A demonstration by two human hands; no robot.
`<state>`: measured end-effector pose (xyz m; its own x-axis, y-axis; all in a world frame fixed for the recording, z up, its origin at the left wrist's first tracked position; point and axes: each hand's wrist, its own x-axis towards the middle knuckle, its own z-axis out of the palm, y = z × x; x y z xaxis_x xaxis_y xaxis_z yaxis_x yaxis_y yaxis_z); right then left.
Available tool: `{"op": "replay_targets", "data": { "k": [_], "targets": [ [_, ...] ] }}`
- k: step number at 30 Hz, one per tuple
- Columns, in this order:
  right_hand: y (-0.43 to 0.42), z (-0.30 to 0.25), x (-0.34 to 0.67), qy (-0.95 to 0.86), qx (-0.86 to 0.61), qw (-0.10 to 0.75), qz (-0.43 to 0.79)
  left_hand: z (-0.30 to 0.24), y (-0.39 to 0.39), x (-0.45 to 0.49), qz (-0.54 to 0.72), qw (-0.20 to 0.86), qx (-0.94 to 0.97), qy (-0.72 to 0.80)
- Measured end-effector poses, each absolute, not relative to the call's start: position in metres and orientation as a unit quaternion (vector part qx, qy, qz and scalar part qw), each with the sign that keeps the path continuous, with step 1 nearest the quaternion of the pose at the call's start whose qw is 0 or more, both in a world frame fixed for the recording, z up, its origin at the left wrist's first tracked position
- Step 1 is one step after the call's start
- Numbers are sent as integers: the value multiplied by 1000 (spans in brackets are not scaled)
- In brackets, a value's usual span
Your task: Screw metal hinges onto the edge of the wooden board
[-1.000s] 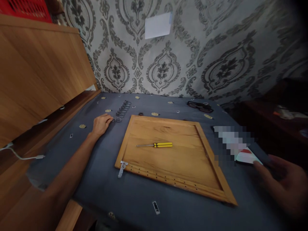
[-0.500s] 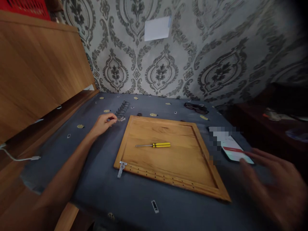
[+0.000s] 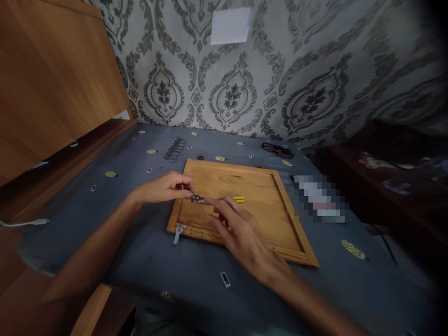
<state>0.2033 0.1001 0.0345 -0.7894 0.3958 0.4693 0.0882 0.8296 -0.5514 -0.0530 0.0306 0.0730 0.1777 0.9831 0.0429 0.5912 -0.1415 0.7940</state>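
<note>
Over the left part of a framed wooden panel (image 3: 206,175), my left hand (image 3: 166,187) pinches a small metal bracket (image 3: 197,199) by one end. My right hand (image 3: 241,228) reaches in from the right with fingers bent and thumb apart. Its index fingertip is at the bracket's other end; whether it presses on it I cannot tell. A yellow-handled screwdriver (image 3: 239,199) lies on the panel, partly hidden behind my right hand. Another metal bracket (image 3: 178,232) sits at the panel's near left corner, beside a row of small holes.
Black metal rings or hooks (image 3: 174,149) lie in a row at the back left, with a small screw (image 3: 161,166) near them. Sunglasses (image 3: 277,150) and a blurred-out phone (image 3: 320,199) are to the right. A wooden cabinet (image 3: 59,79) stands left, near a white cable (image 3: 38,221).
My left hand has moved right from beside the black rings to above the panel, with the bracket in it. My right hand has left the phone and come to the bracket.
</note>
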Motion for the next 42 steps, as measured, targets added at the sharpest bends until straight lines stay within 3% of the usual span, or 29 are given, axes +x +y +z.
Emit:
{"op": "replay_targets", "data": {
  "k": [8,14,18,42],
  "targets": [
    [95,30,199,-834,-193,278,436,70,34,-47,305,377,710,511],
    [58,29,215,-667,-315,198,646,66,37,-45,333,386,700,499],
    [38,20,218,-574,-356,169,718,66,37,-47,340,386,697,500],
    [28,9,192,-529,-381,108,750,61,9,-55,244,377,734,509]
  ]
}}
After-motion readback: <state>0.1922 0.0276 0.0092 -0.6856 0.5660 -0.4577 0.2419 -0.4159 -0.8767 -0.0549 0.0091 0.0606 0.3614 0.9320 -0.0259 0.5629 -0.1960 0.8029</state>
